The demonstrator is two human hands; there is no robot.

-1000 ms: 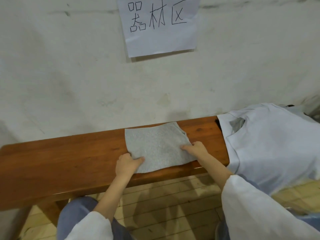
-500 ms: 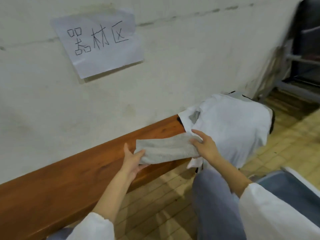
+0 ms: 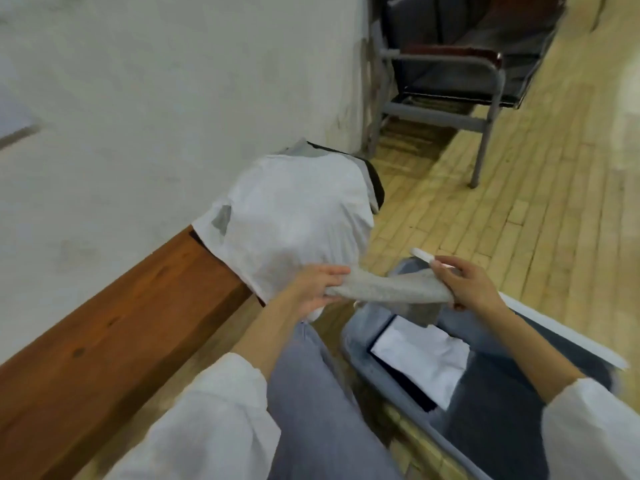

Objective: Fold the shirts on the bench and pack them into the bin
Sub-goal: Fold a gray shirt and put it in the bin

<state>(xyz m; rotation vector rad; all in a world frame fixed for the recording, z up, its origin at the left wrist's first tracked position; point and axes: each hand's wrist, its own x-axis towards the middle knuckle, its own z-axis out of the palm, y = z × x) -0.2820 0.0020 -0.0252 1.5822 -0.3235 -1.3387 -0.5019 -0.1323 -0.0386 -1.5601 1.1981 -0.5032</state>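
One bench (image 3: pixel 121 323), one bin (image 3: pixel 360 355), one chair (image 3: pixel 446 60), two hands (image 3: pixel 311 289) (image 3: pixel 474 285), one grey shirt (image 3: pixel 388 289).

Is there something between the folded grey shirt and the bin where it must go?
Nothing visible blocks it. The left hand and the right hand hold the grey shirt above the open bin, where a folded white shirt lies.

The folded grey shirt (image 3: pixel 388 291) sags between my left hand (image 3: pixel 315 289) and my right hand (image 3: pixel 471 285), pinched at each end over the blue-grey bin (image 3: pixel 356 362). A folded white shirt (image 3: pixel 422 362) lies flat inside it. A loose white shirt (image 3: pixel 298 216) drapes over other garments at the tabletop's (image 3: pixel 138 306) far end.
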